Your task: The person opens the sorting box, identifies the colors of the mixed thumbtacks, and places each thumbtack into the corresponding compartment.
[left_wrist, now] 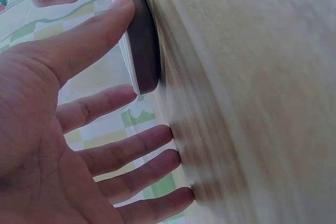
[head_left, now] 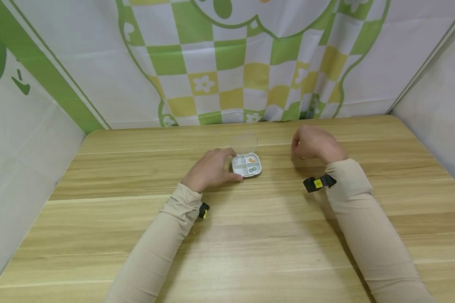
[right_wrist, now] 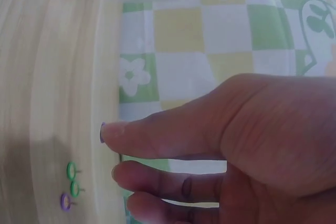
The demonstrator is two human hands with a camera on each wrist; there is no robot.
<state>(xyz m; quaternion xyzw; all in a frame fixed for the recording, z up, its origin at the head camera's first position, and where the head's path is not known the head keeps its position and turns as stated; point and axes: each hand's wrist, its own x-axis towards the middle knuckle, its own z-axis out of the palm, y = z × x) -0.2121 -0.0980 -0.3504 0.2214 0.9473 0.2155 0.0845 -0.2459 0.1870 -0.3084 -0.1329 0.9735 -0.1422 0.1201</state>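
Steadying hand: left hand (head_left: 212, 167) is holding the left side of the pill case (head_left: 247, 164), thumb sitting at the near corner, index finger at the far corner.
Left grip: thumb and index are pinching the case between them; other three fingers are reaching past it, tips down at the table (head_left: 246, 248).
Case position: resting flat on the table, toward the far side, between the hands; showing a white top and a dark base.
Compartments: dividers are making four; orange pieces (head_left: 252, 160) are lying in the far right one, greenish pieces (head_left: 252, 169) in the near right one.
Lid: clear lid (head_left: 244, 144) is standing raised along the case's far side.
Right hand (head_left: 316, 143): bending down near the table's far edge, well apart from the case; can't tell if it's touching the table.
Right grip: thumb and forefinger are showing a gap in the right wrist view; a purple bit (right_wrist: 102, 132) is showing at the thumb tip, can't tell whether it's being gripped.
Loose parts: two green rings (right_wrist: 69, 170) and a purple ring (right_wrist: 62, 201), each showing a thin stem, are lying near the right fingertips.
Backdrop: checked cloth (head_left: 231, 61) is hanging behind the table.
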